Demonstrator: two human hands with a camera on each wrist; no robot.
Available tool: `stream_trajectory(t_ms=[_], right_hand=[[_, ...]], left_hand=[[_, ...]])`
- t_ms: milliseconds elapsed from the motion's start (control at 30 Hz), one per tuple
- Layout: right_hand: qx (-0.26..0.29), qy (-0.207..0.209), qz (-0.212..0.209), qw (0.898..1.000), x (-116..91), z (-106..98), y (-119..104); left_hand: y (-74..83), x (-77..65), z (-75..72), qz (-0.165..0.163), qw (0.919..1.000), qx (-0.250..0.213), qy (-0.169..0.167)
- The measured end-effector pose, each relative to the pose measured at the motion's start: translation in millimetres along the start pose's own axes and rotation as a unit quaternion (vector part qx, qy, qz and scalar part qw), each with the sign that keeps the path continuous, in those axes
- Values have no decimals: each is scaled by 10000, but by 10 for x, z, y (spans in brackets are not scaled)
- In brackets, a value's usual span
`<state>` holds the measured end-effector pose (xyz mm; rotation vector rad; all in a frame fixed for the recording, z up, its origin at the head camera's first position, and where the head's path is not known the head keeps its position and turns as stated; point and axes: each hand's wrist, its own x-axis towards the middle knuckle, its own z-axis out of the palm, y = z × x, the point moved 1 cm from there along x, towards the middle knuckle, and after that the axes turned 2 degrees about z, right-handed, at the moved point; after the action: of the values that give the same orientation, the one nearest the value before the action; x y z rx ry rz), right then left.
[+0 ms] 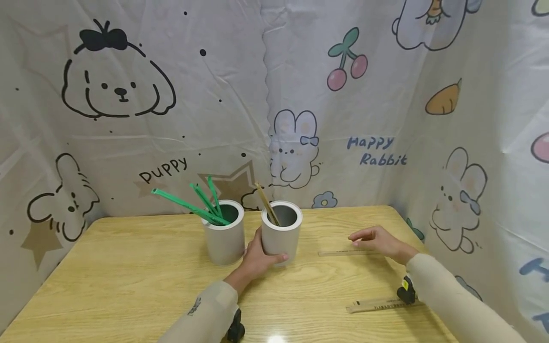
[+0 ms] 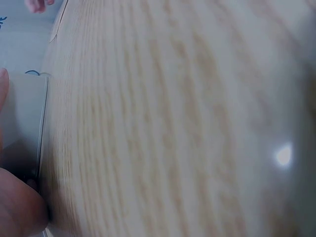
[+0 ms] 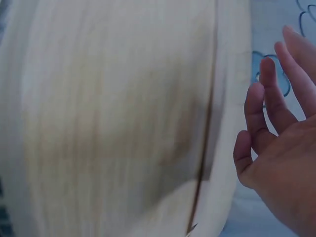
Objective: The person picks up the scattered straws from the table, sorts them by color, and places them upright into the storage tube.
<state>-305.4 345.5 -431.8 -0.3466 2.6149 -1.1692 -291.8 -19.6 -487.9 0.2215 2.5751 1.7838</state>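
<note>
Brown sticks: at least one leans in a white cup, others lie on the tabletop; looks part done. Left hand, grip curled round that cup. Right hand, grip slack, apparently empty.

White cup, upright, brown stick leaning inside, slim pale strip flat at right
</note>
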Motion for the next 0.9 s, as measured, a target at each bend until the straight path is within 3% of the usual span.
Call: stream_trajectory(t_ms=[333,400,567,900], right_hand=[[-112,112,-54,9999,-36,-9,340],[-191,88,-236,9995,-24,5,360],[-413,130,-662,9969,22,50,315],[-347,484,-615,9963,106,69,37]], left_hand=[[-26,-28,11,31,10000,-64,5],[-25,-27,10,34,10000,-44,5],[-13,-18,-1,80,10000,26,30],[11,-11,-7,46,9999,128,16]])
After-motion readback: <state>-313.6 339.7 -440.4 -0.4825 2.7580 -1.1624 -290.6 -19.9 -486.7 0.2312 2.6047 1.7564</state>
